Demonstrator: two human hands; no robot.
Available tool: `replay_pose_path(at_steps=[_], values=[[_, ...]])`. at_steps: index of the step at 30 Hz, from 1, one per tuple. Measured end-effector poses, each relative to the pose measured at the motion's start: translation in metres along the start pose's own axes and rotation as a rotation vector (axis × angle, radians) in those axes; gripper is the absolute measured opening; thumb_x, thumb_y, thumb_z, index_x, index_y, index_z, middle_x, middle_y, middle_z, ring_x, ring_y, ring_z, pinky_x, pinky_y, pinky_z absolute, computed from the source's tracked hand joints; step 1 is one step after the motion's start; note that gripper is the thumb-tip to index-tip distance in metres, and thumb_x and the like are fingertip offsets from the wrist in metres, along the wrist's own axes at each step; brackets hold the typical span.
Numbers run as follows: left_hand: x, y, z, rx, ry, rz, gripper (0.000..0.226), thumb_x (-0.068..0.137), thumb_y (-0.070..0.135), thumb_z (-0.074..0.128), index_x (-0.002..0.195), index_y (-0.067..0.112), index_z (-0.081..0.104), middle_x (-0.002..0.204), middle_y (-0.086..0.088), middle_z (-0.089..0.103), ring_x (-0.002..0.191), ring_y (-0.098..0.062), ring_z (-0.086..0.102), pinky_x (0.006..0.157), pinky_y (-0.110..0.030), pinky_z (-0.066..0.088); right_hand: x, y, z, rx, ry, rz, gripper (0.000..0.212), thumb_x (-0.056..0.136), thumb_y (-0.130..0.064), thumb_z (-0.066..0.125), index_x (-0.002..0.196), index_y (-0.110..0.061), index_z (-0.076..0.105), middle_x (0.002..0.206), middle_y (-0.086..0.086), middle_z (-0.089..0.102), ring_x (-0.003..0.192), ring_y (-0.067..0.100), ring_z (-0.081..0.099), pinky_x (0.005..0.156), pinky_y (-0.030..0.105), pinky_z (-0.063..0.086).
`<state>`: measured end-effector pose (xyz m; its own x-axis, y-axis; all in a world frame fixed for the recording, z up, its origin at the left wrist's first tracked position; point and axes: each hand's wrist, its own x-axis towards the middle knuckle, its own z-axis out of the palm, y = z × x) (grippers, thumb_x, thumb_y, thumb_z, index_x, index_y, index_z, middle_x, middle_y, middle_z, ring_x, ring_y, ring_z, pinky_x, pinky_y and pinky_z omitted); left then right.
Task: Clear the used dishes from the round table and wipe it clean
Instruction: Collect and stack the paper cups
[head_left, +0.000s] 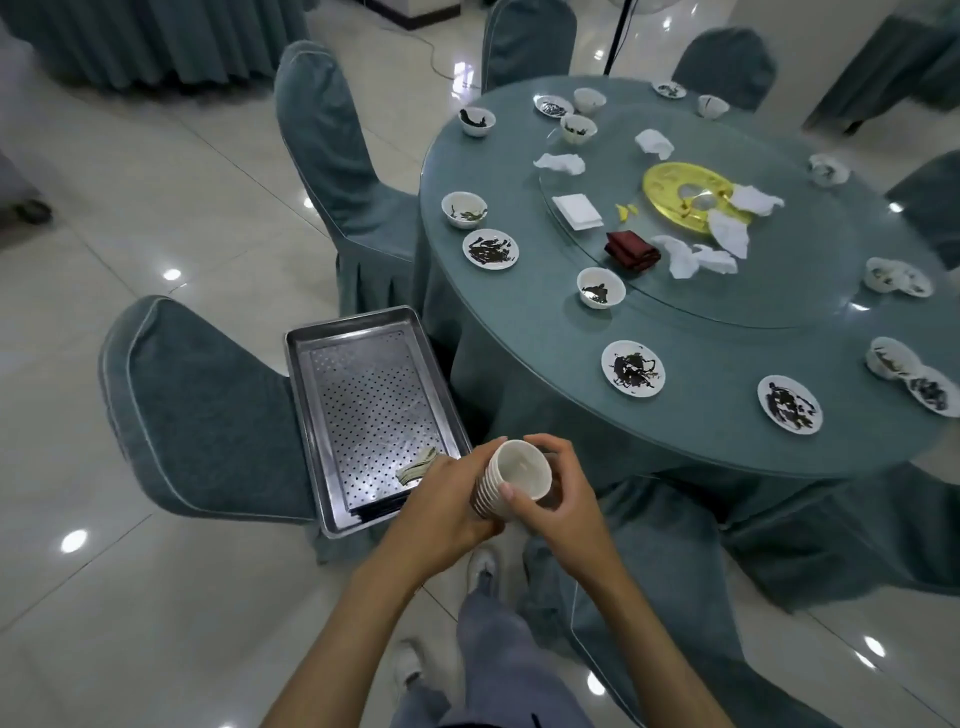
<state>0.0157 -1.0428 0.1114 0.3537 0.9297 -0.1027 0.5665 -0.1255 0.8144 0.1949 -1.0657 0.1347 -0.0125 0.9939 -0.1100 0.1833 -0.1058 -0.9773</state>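
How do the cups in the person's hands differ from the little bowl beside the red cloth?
The held cups are several, nested; the bowl is single. The cups are tilted, gripped by the left hand and right hand; the bowl stands upright on the table. The top cup looks empty; the bowl holds dark scraps. Both are white.

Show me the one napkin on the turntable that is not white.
The folded dark red napkin, lying at the near edge of the glass turntable. All the other napkins there are white, and most of them are crumpled.
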Motion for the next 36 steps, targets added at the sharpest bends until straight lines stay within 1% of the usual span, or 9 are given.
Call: replay_pose_path(at_steps=[2,6,13,18,21,25,29,32,36], values=[[0.011,-0.005,-0.004,-0.004,-0.032,-0.011,0.088,0.075,0.042,0.081,0.148,0.049,0.033,0.121,0.020,0.061,0.112,-0.012,0.050,0.094,-0.043,0.052,0.014,0.003,0.003,-0.036,-0.008,0.006,0.057,0.080,-0.034,0.088,0.126,-0.028,0.055,0.118,-0.006,0.068,0.110,0.018,0.067,0.089,0.029,0.056],[0.040,-0.020,-0.010,-0.120,-0.017,-0.036,0.081,0.075,0.051,0.077,0.145,0.047,0.038,0.120,0.020,0.065,0.110,-0.014,0.062,0.093,-0.045,0.054,0.055,0.007,0.012,-0.081,-0.068,0.000,0.059,0.076,-0.029,0.093,0.122,-0.025,0.057,0.115,-0.009,0.069,0.108,0.015,0.068,0.086,0.022,0.055],[0.106,-0.058,-0.030,-0.248,0.160,-0.189,0.064,0.081,0.030,0.086,0.132,0.042,0.050,0.123,0.018,0.063,0.111,-0.007,0.064,0.091,-0.038,0.058,0.158,0.034,0.030,-0.016,-0.241,0.081,0.053,0.086,-0.023,0.085,0.133,-0.023,0.058,0.128,-0.006,0.067,0.121,0.016,0.064,0.098,0.027,0.055],[0.152,-0.107,-0.034,-0.299,0.243,-0.302,0.059,0.082,0.031,0.087,0.130,0.035,0.052,0.128,0.017,0.060,0.118,-0.008,0.060,0.094,-0.035,0.056,0.224,0.093,0.045,0.069,-0.274,0.382,0.053,0.094,-0.046,0.071,0.142,-0.031,0.055,0.139,-0.010,0.063,0.129,0.008,0.060,0.109,0.041,0.051],[0.171,-0.139,-0.029,-0.339,0.253,-0.370,0.058,0.082,0.027,0.088,0.127,0.036,0.053,0.126,0.017,0.060,0.117,-0.006,0.060,0.093,-0.031,0.057,0.252,0.120,0.060,0.084,-0.324,0.506,0.045,0.097,-0.044,0.068,0.139,-0.031,0.060,0.134,-0.009,0.066,0.122,0.012,0.065,0.101,0.041,0.058],[0.194,-0.180,-0.021,-0.407,0.216,-0.463,0.062,0.078,0.023,0.090,0.126,0.037,0.053,0.124,0.021,0.059,0.116,-0.001,0.058,0.095,-0.039,0.058,0.277,0.141,0.081,0.085,-0.328,0.561,0.036,0.100,-0.036,0.065,0.135,-0.025,0.064,0.129,-0.004,0.069,0.114,0.014,0.069,0.093,0.034,0.061],[0.213,-0.226,-0.010,-0.469,0.144,-0.511,0.076,0.069,0.038,0.094,0.131,0.040,0.051,0.129,0.018,0.060,0.120,-0.008,0.061,0.099,-0.043,0.057,0.302,0.171,0.094,0.092,-0.300,0.604,0.036,0.101,-0.024,0.065,0.136,-0.018,0.064,0.129,0.000,0.068,0.108,0.008,0.069,0.077,0.021,0.059],[0.227,-0.262,0.006,-0.492,0.114,-0.529,0.085,0.064,0.044,0.095,0.136,0.040,0.051,0.132,0.016,0.062,0.121,-0.006,0.062,0.102,-0.043,0.056,0.316,0.205,0.103,0.129,-0.271,0.653,0.032,0.100,-0.021,0.066,0.132,-0.020,0.066,0.129,0.003,0.069,0.107,0.012,0.072,0.079,0.027,0.060],[0.246,-0.304,0.036,-0.486,0.105,-0.508,0.085,0.070,0.024,0.094,0.142,0.034,0.050,0.131,0.019,0.061,0.120,-0.002,0.061,0.101,-0.040,0.056,0.328,0.254,0.115,0.163,-0.240,0.734,0.033,0.103,-0.024,0.061,0.135,-0.030,0.061,0.130,-0.002,0.069,0.109,0.013,0.072,0.083,0.029,0.060]])
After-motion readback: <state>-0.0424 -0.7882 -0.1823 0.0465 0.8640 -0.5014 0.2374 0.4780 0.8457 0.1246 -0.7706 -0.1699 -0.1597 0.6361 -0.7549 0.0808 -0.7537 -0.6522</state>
